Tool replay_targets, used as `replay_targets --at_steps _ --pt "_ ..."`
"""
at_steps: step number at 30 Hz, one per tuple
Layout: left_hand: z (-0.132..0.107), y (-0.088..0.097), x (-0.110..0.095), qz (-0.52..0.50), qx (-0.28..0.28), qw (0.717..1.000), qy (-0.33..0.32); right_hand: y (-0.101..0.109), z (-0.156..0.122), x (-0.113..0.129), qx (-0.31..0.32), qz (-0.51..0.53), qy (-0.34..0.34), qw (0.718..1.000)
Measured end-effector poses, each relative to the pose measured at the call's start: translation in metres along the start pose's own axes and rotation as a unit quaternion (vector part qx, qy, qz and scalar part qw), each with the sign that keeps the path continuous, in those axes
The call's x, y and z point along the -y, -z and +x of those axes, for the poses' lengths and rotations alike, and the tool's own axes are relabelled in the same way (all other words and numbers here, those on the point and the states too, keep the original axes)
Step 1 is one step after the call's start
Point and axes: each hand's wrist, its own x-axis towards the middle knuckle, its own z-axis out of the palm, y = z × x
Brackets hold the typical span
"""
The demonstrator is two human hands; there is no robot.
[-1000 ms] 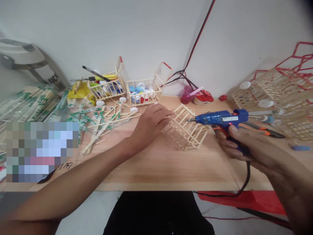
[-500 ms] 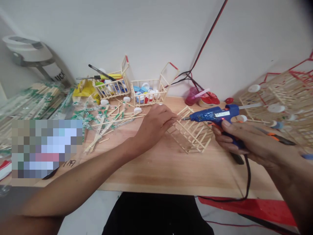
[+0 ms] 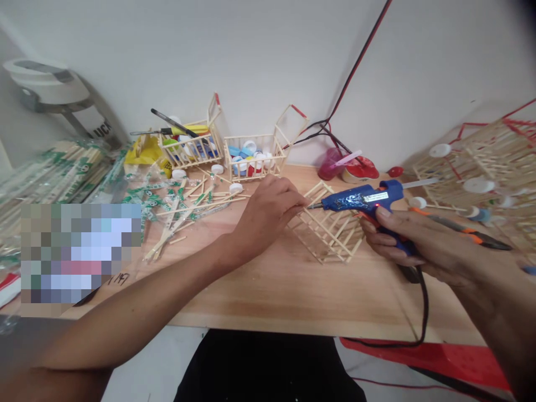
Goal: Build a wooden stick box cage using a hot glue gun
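Note:
My left hand (image 3: 270,218) is closed in a pinch at the upper left corner of a small basket frame (image 3: 340,241) built of thin wooden sticks. Its fingertips hide the exact grip. The frame sits tilted on the table, its slatted side facing up. My right hand (image 3: 397,234) is wrapped round the handle of a blue hot glue gun (image 3: 349,200), with a small red light lit. The metal nozzle points left, right beside my left fingertips at the frame's top edge. A clear glue stick (image 3: 421,182) juts from the gun's back.
Two stick carts (image 3: 253,162) with bottle caps stand by the wall. Wrapped chopsticks (image 3: 67,173) and loose sticks lie left, near a blurred-out rectangle (image 3: 84,251). More stick carts (image 3: 494,162) and orange-handled pliers (image 3: 473,233) are right. The gun's cord (image 3: 426,307) hangs over the table edge.
The glue gun has shifted slightly left and down, its nozzle now closer to my left fingertips. My left fingers have moved a little right. The frame stays nearly in place.

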Motion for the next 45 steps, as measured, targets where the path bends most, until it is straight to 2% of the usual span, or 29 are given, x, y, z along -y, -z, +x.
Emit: replay_targets --at_steps 16,21,45 --pt "0.0016 0.0035 -0.0028 0.004 0.002 1.000 -0.021 -0.0017 -0.0036 0.0014 0.005 -0.009 -0.001 1.000" --pt "0.0016 0.0063 -0.0043 0.001 0.018 1.000 -0.008 -0.0035 -0.0043 0.0021 0.001 -0.008 -0.002 1.000" --pt "0.0002 0.0070 -0.0021 0.004 0.021 1.000 -0.010 -0.0034 -0.0058 -0.0027 0.009 -0.074 0.061 0.995"
